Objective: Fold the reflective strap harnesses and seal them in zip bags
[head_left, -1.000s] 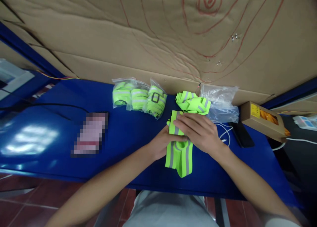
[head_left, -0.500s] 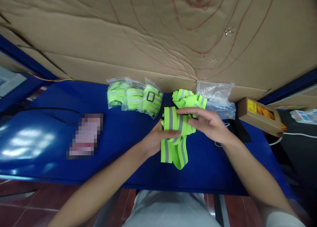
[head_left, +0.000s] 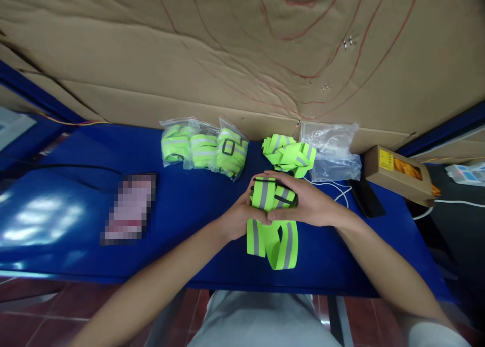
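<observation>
- Gripping a hi-vis strap (head_left: 271,195) w/ both hands, mid-bench, just near of centre, lifted a bit off the bench (head_left: 189,205).
- Left hand (head_left: 237,218): fingers (head_left: 253,216) curled in tight round the left and near side of the folded part.
- Right hand (head_left: 310,205): fingers (head_left: 291,181) wrapped over the far edge, thumb under; closed on the same wad, no gap showing.
- Progress, my read: upper part of strap is folded into a compact block. The loose tail (head_left: 273,243) hangs below the hands in a couple of loops down to the bench's near edge, so approx. half is gathered and the rest is not yet folded in.
- Look of strap: neon yellow-green webbing w/ grey reflective stripes down it. A dark band or buckle crosses the folded block; can't tell which.
- Far of the hands, touching nothing: another loose strap bundle (head_left: 290,154), unbagged.
- Far left of that: bagged bundles (head_left: 204,147), approx. three clear bags side by side, one showing a dark buckle.
- Far right: empty clear bags (head_left: 329,150), piled against the cardboard wall (head_left: 227,59).
- Right of hands: white cable (head_left: 333,188), then a black phone (head_left: 364,200), flat on bench.
- Further right: small brown box (head_left: 403,172) w/ yellow label, at the bench corner.
- Left, well apart: a blurred-out flat item (head_left: 129,208).
</observation>
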`<state>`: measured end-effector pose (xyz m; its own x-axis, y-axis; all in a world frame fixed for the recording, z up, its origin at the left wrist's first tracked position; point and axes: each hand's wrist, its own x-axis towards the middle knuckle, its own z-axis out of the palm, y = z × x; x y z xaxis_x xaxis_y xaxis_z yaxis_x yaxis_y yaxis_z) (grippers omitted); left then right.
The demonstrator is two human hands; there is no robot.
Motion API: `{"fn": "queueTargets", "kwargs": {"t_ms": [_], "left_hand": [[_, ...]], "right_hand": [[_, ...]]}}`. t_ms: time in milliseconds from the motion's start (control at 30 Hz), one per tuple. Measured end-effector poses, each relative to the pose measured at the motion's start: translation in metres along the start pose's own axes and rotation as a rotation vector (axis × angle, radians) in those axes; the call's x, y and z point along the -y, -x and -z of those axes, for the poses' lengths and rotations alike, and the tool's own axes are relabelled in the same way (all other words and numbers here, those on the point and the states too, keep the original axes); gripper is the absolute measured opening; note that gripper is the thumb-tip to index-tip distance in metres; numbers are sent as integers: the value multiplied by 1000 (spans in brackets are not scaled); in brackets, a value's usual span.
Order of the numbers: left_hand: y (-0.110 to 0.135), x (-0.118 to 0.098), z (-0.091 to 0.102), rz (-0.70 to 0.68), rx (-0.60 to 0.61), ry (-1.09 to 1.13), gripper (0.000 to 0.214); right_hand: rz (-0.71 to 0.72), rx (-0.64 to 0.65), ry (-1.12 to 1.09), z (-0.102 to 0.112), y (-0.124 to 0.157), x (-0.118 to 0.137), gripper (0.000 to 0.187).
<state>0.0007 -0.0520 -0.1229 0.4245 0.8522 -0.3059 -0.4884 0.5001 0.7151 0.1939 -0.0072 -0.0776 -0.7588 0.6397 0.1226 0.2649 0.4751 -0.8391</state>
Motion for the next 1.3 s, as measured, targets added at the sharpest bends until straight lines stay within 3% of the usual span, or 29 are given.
{"fn": "queueTargets", "kwargs": {"t_ms": [133, 333, 467, 700, 933, 1033, 1200, 1300], "left_hand": [[2, -1, -5, 36, -24, 46, 57], [2, -1, -5, 28, -1, 106, 56], [0, 6, 2, 108, 51, 58, 48], [0, 14, 3, 117, 62, 22, 52], [1, 11, 4, -55, 34, -139, 48], [2, 12, 8, -11, 128, -81, 59], [4, 10, 9, 99, 416, -61, 73], [4, 8, 5, 121, 404, -119, 77]], "right_hand": [[-89, -49, -33, 3, 0, -1, 67], [-259, -85, -467, 1, -5, -11, 71], [-282, -34, -592, -1, -4, -11, 58], [-186, 25, -443, 5, -1, -12, 62], [-93, -16, -261, 11, -1, -4, 57], [-130, -22, -335, 12, 1, -2, 58], [-244, -20, -489, 16, 5, -2, 61], [-178, -58, -402, 18, 5, -2, 59]]}}
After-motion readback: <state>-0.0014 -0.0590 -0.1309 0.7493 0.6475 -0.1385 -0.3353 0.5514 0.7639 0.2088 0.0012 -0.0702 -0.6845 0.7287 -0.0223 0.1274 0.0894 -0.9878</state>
